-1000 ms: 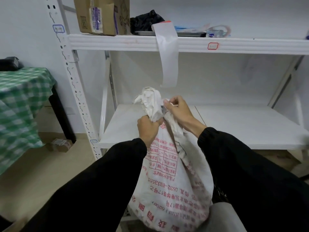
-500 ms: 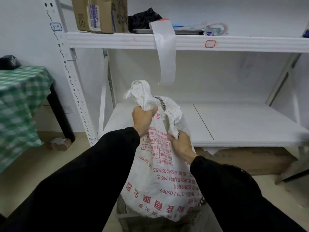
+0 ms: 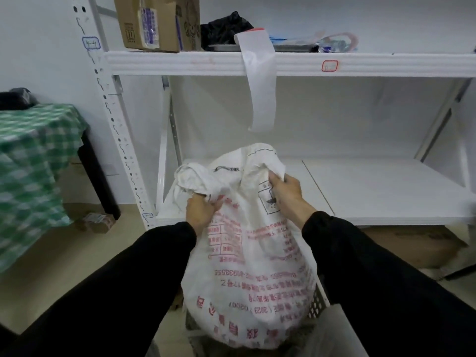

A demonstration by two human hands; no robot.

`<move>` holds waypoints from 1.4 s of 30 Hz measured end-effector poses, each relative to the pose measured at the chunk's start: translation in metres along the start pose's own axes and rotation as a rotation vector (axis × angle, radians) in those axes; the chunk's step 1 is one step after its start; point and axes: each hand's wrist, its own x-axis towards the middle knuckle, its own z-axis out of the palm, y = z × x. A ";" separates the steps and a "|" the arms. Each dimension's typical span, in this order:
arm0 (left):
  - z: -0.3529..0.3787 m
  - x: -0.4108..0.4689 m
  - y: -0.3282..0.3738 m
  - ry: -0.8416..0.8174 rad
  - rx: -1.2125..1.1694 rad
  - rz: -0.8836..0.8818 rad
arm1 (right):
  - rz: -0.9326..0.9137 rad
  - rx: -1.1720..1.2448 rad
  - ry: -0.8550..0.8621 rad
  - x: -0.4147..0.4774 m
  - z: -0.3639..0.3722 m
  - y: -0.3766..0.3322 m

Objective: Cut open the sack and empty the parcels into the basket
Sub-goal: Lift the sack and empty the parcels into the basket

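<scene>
A white woven sack (image 3: 257, 269) with red print stands upright in front of me, its lower end resting in a pale perforated basket (image 3: 318, 302). My left hand (image 3: 201, 210) grips the bunched neck of the sack at its upper left. My right hand (image 3: 286, 191) grips a fold of the sack's cloth at the upper right. The sack's mouth is crumpled between the two hands. No parcels and no cutting tool show.
White metal shelving (image 3: 283, 63) stands right behind the sack, with a lower shelf board (image 3: 373, 191) at hand height. Cardboard boxes (image 3: 154, 21) and a hanging paper strip (image 3: 260, 81) are on the upper shelf. A table with a green checked cloth (image 3: 31, 163) is at the left.
My right hand went from the sack's neck down its side, then up to grip the cloth at the upper right. The sack sank lower and its top spread wider.
</scene>
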 end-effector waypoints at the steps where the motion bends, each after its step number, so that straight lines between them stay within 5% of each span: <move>1: 0.004 0.000 0.005 0.014 -0.031 0.010 | -0.021 -0.093 -0.104 -0.009 0.006 0.007; 5: 0.018 0.001 0.014 -0.034 -0.315 -0.095 | 0.027 -0.008 -0.499 -0.041 0.017 0.032; 7: 0.023 0.000 0.023 -0.069 -0.480 -0.160 | 0.025 -0.001 -0.544 -0.042 0.017 0.043; 10: 0.029 -0.001 0.035 -0.124 -0.620 -0.234 | -0.029 -0.140 -0.461 -0.040 0.021 0.051; 14: 0.033 -0.002 0.039 -0.223 -0.649 -0.199 | -0.210 -0.506 -0.132 -0.034 0.025 0.058; 20: 0.014 0.010 0.023 -0.432 -0.206 0.134 | -0.267 -0.167 0.104 -0.017 0.009 0.013; 22: 0.011 0.011 0.024 -0.376 -0.127 0.125 | -0.274 -0.008 0.144 -0.017 0.015 -0.009; 26: 0.015 0.011 0.029 -0.196 0.057 0.204 | -0.223 -0.059 -0.065 -0.017 0.028 -0.029; 32: 0.035 0.004 0.044 0.078 -0.143 0.090 | -0.221 -0.340 -0.200 -0.012 0.017 -0.019; 38: 0.028 0.018 0.063 0.148 -0.437 -0.106 | -0.071 -0.247 -0.683 0.004 -0.013 0.026; 40: 0.027 0.021 0.069 0.133 -0.500 -0.118 | -0.065 -0.274 -0.674 0.003 -0.020 0.034; 42: 0.029 0.020 0.075 0.084 -0.573 -0.118 | -0.174 -0.425 -0.460 -0.001 -0.020 0.035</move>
